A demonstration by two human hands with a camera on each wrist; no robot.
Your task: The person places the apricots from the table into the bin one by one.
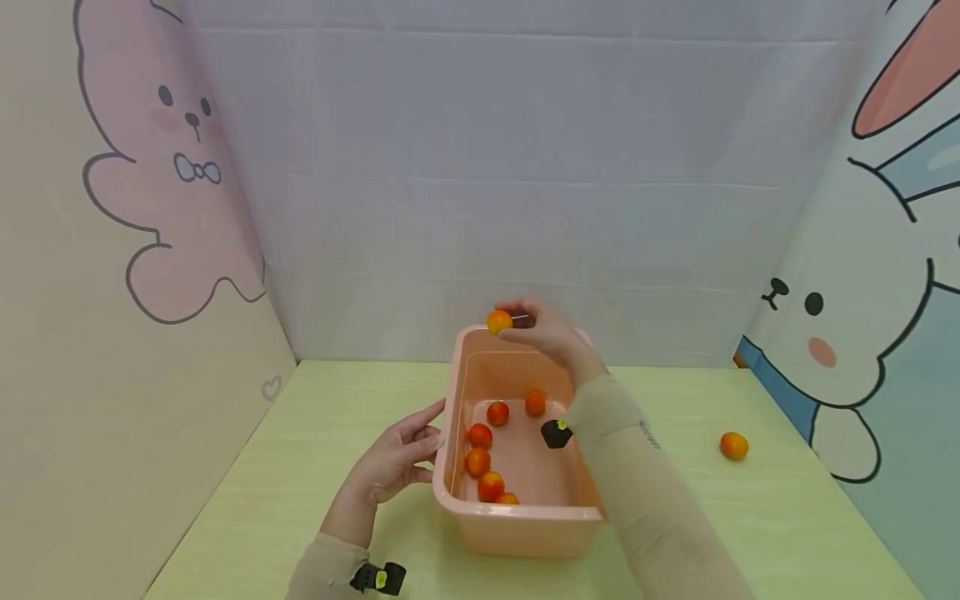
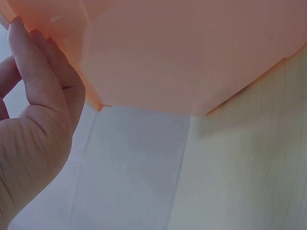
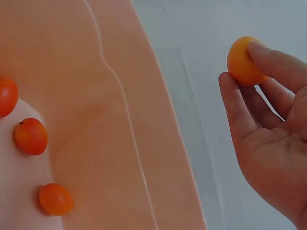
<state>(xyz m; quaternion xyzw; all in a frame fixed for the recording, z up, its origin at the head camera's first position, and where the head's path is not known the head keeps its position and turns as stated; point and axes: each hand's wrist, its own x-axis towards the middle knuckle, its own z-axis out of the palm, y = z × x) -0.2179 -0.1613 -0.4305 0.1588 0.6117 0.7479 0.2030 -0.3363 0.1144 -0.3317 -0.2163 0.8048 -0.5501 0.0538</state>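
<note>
An orange-yellow cherry tomato (image 3: 243, 61) is pinched between the thumb and fingertips of my right hand (image 1: 551, 333). In the head view, that hand is over the far end of a peach-coloured plastic bin (image 1: 528, 533). Against the bin's left side, my left hand (image 1: 397, 454) rests with its extended fingers (image 2: 36, 67) touching the wall near the rim. Several orange-red cherry tomatoes lie on the bin floor, mostly along its left side, among them one tomato (image 1: 497, 413) and another tomato (image 1: 535, 403) toward the far end. My right forearm hides part of the bin's right side.
One more orange tomato (image 1: 733, 446) lies on the pale green wood-grain table (image 1: 675, 400), right of the bin. A white curtain-like sheet (image 1: 487, 167) hangs behind the table. Printed panels with a pink bear (image 1: 180, 208) and a white rabbit (image 1: 847, 333) flank the sides.
</note>
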